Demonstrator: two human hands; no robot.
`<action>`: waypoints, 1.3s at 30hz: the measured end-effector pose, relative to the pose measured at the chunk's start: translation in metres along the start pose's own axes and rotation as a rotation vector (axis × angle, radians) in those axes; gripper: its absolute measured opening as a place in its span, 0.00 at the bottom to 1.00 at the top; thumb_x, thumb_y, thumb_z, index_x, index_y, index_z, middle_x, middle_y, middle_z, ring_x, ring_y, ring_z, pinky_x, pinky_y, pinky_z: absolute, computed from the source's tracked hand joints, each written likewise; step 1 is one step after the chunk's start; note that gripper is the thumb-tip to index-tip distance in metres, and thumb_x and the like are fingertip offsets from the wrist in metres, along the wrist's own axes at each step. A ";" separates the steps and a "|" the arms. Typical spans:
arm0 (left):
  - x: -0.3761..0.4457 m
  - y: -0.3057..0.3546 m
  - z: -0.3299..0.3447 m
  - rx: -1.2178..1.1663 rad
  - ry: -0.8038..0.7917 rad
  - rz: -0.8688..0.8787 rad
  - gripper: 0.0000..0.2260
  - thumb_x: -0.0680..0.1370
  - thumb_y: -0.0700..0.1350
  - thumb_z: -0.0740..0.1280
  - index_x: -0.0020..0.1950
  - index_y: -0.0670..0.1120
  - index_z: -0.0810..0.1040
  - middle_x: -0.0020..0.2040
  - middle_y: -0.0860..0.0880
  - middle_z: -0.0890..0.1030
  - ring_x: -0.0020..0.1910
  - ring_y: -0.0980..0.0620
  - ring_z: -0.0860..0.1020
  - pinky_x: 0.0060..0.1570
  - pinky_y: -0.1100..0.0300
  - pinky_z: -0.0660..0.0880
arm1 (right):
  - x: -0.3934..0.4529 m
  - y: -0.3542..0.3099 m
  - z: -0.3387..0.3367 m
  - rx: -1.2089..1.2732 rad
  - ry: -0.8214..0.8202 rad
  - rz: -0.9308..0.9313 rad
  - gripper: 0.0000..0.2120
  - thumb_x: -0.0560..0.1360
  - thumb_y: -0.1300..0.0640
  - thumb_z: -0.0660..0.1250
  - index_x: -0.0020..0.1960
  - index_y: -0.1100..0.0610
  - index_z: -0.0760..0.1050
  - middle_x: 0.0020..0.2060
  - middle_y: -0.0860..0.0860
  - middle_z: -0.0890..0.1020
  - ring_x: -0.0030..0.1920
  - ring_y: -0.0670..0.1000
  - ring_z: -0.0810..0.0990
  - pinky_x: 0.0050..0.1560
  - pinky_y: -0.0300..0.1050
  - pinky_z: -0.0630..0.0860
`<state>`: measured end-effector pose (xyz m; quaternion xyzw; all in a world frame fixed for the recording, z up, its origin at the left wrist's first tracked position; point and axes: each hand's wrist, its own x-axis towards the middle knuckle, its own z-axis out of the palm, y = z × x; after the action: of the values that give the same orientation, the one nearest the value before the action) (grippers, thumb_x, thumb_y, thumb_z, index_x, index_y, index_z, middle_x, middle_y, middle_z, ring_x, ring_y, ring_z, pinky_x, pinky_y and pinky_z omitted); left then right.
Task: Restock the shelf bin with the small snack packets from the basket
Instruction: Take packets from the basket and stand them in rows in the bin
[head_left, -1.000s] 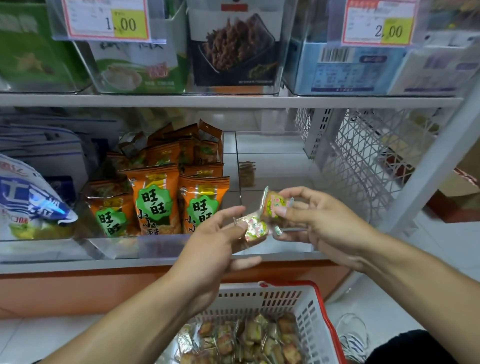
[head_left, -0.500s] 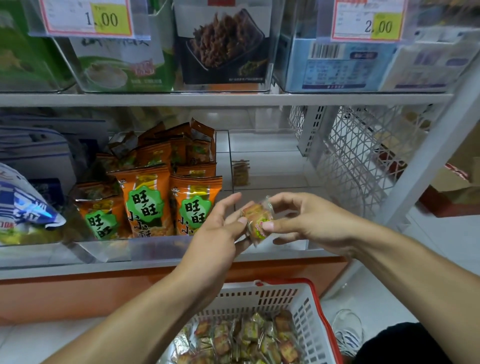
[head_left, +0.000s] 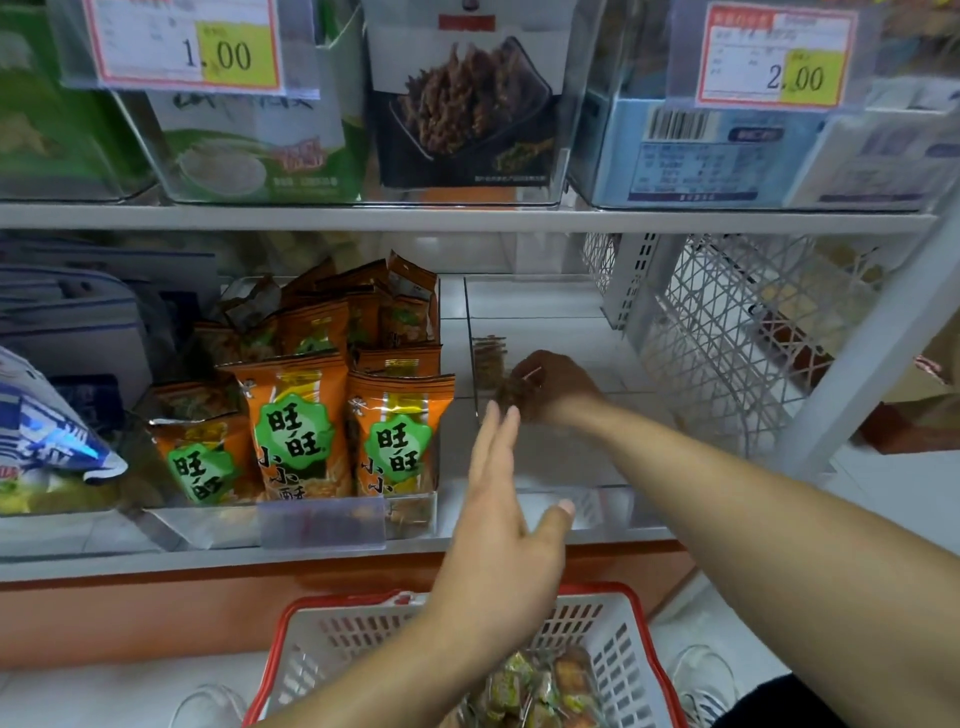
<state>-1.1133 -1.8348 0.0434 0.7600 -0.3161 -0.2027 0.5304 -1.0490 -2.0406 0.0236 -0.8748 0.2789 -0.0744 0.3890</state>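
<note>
Fingers of our right hand (head_left: 553, 387) curl around a small snack packet (head_left: 511, 391), which sits at the fingertips, dim and blurred, inside the clear shelf bin (head_left: 550, 488). Our left hand (head_left: 506, 535) hangs flat and wide, holding nothing, just in front of that bin's near wall. More small packets (head_left: 540, 691) lie heaped in the red-rimmed basket (head_left: 332, 644) beneath our forearms. Beside the bin, to the left, stand orange snack bags (head_left: 296, 421) in their own clear tray.
</note>
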 end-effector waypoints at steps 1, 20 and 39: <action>-0.002 0.001 0.002 -0.011 0.026 0.014 0.36 0.82 0.44 0.66 0.82 0.64 0.49 0.79 0.74 0.42 0.64 0.88 0.40 0.57 0.88 0.42 | 0.010 0.000 0.007 -0.061 0.007 -0.016 0.18 0.71 0.60 0.76 0.60 0.59 0.79 0.56 0.57 0.84 0.58 0.56 0.82 0.57 0.43 0.74; -0.009 -0.014 -0.007 0.066 -0.027 -0.093 0.39 0.80 0.50 0.69 0.81 0.65 0.47 0.80 0.69 0.41 0.70 0.72 0.50 0.62 0.79 0.50 | 0.042 0.006 0.022 0.189 0.050 0.122 0.27 0.76 0.68 0.67 0.74 0.60 0.67 0.69 0.62 0.74 0.66 0.60 0.76 0.67 0.51 0.73; -0.054 -0.163 0.012 0.902 -0.801 -0.411 0.21 0.79 0.48 0.68 0.72 0.47 0.71 0.70 0.43 0.76 0.66 0.42 0.75 0.62 0.53 0.73 | -0.203 0.172 0.165 -0.279 -0.245 0.063 0.17 0.73 0.61 0.69 0.60 0.47 0.78 0.60 0.48 0.78 0.66 0.53 0.74 0.67 0.50 0.71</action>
<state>-1.1166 -1.7673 -0.1144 0.8191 -0.3918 -0.4158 -0.0510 -1.2348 -1.9180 -0.1965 -0.9137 0.2641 0.0844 0.2971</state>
